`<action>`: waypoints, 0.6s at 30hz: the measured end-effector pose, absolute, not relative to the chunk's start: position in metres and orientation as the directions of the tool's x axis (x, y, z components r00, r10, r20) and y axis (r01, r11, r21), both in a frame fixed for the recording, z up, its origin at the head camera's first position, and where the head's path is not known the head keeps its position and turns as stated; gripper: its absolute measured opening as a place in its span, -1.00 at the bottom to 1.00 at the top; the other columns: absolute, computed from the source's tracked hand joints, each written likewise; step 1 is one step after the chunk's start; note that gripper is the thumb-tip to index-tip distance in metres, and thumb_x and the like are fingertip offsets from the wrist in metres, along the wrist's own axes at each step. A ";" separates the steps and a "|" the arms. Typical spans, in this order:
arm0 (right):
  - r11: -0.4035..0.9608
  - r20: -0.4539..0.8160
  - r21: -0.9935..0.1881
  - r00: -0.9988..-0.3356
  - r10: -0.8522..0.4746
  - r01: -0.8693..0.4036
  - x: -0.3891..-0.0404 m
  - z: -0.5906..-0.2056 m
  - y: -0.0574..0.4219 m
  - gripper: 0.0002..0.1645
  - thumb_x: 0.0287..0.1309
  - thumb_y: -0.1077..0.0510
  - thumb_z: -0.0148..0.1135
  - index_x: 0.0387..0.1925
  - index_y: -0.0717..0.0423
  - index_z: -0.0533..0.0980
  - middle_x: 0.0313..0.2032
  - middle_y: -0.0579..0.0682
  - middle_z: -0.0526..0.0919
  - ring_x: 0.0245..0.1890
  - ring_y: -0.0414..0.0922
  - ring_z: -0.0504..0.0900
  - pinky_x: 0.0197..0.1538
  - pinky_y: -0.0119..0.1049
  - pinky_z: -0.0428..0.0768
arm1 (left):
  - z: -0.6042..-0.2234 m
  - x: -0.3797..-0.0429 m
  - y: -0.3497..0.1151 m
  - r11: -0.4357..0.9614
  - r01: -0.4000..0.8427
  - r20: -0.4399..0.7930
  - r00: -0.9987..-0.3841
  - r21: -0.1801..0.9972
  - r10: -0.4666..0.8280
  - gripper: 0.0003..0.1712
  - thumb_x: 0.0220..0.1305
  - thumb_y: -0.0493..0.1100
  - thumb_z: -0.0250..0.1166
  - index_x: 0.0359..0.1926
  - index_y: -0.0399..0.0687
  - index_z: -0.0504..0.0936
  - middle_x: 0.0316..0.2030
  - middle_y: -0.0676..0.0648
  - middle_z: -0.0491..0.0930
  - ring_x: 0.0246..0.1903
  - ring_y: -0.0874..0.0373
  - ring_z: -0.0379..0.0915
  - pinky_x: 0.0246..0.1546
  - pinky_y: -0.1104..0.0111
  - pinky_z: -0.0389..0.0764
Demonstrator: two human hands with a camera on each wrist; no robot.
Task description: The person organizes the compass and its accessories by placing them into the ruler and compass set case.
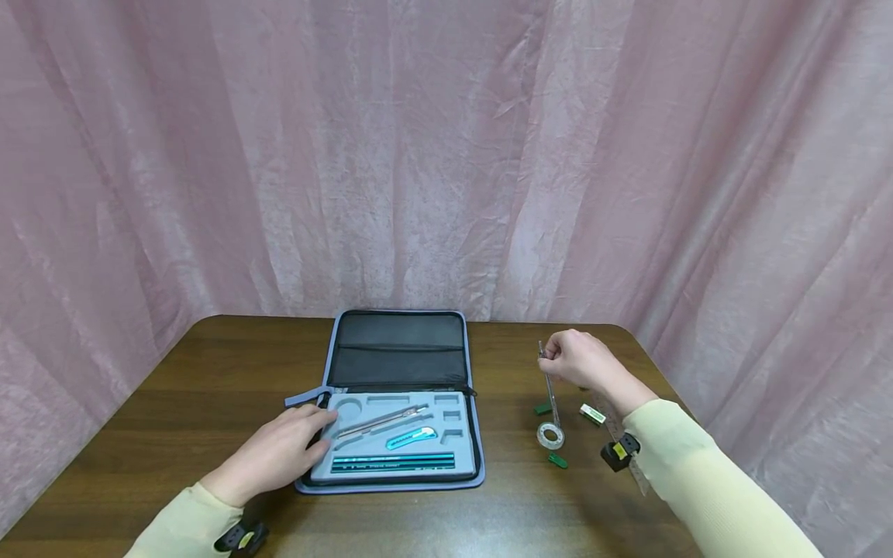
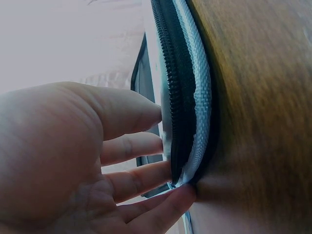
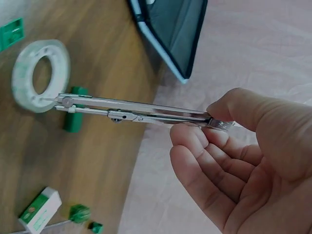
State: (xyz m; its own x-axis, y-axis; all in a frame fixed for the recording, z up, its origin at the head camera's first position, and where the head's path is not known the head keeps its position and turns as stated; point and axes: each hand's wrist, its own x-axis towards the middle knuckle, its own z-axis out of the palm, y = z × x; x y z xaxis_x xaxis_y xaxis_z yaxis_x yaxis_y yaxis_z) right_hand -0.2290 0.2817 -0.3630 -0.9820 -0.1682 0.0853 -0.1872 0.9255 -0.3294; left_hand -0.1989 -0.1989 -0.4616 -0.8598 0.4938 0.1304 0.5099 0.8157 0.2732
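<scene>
My right hand (image 1: 586,360) pinches a silver drawing compass (image 3: 146,111) by its top end between thumb and fingers. Its legs are together and point down towards a roll of clear tape (image 1: 550,435) on the table. An open zip case (image 1: 477,465) lies to the left, with a grey moulded tray (image 1: 449,399) inside. My left hand (image 1: 289,446) rests at the case's left edge, fingers loosely extended against the zip rim (image 2: 200,97). The tray holds a second silver compass-like tool (image 1: 380,421), a teal utility knife (image 1: 412,438) and dark green pencils (image 1: 393,463).
Around the tape lie a green piece (image 1: 543,408), a green sharpener-like piece (image 1: 557,460) and a green-and-white eraser (image 1: 592,414). A clear ruler (image 1: 638,477) lies partly under the right forearm. A pink curtain (image 1: 432,155) hangs behind the wooden table (image 1: 237,364).
</scene>
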 end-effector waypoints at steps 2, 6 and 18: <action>0.919 0.087 -0.342 -0.981 -0.175 -0.195 -0.230 -0.358 0.278 -0.77 0.37 0.09 0.37 -0.43 0.02 0.60 -0.55 -0.10 0.71 -0.56 -0.18 0.55 -0.34 -0.20 0.48 | -0.462 -0.199 -0.199 0.816 0.509 0.130 -0.860 0.274 0.493 -0.56 0.48 -0.17 0.48 0.29 -0.22 0.74 0.20 -0.24 0.69 0.18 -0.21 0.63 0.19 -0.17 0.64; 0.904 0.101 -0.369 -0.977 -0.190 -0.214 -0.232 -0.348 0.273 -0.80 0.39 0.09 0.36 -0.39 0.03 0.60 -0.53 -0.07 0.72 -0.55 -0.18 0.57 -0.32 -0.21 0.49 | -0.462 -0.198 -0.199 0.816 0.507 0.130 -0.861 0.278 0.492 -0.56 0.47 -0.17 0.48 0.29 -0.22 0.74 0.20 -0.24 0.69 0.18 -0.20 0.63 0.20 -0.16 0.64; 0.718 0.148 -0.625 -0.950 -0.276 -0.306 -0.230 -0.344 0.255 -0.86 0.42 0.23 0.38 -0.14 0.17 0.55 -0.33 0.06 0.77 -0.33 -0.04 0.78 -0.20 -0.18 0.66 | -0.460 -0.198 -0.199 0.815 0.509 0.127 -0.860 0.277 0.494 -0.55 0.47 -0.17 0.49 0.29 -0.23 0.74 0.19 -0.23 0.70 0.16 -0.18 0.64 0.18 -0.15 0.65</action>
